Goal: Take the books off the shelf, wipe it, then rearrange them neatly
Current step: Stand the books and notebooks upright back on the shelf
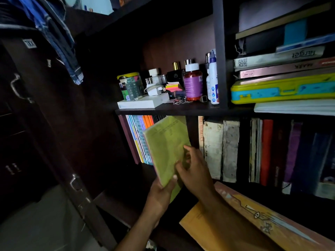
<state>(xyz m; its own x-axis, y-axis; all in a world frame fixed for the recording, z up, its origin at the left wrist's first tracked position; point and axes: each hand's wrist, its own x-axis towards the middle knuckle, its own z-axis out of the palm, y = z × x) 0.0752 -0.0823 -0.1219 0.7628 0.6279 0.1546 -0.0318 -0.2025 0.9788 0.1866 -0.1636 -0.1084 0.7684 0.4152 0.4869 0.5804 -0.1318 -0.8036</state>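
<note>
Thin green booklet (165,147), tilted half out of the lower shelf (181,111), looks light and floppy; left hand (160,193) pinches its bottom edge, right hand (194,169) fingers curl on the cover; support near spine advised.

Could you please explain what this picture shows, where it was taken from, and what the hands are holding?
There is no machine here. The one picture comes from a camera worn on a person's head, looking forward and down at a dark bookshelf. The left hand grips the lower edge of a thin green book, and the right hand holds its cover, in front of the lower shelf. Behind it stand colourful thin books on the left and old upright books on the right. The shelf above carries a white box, a purple-labelled bottle and other small things.
</note>
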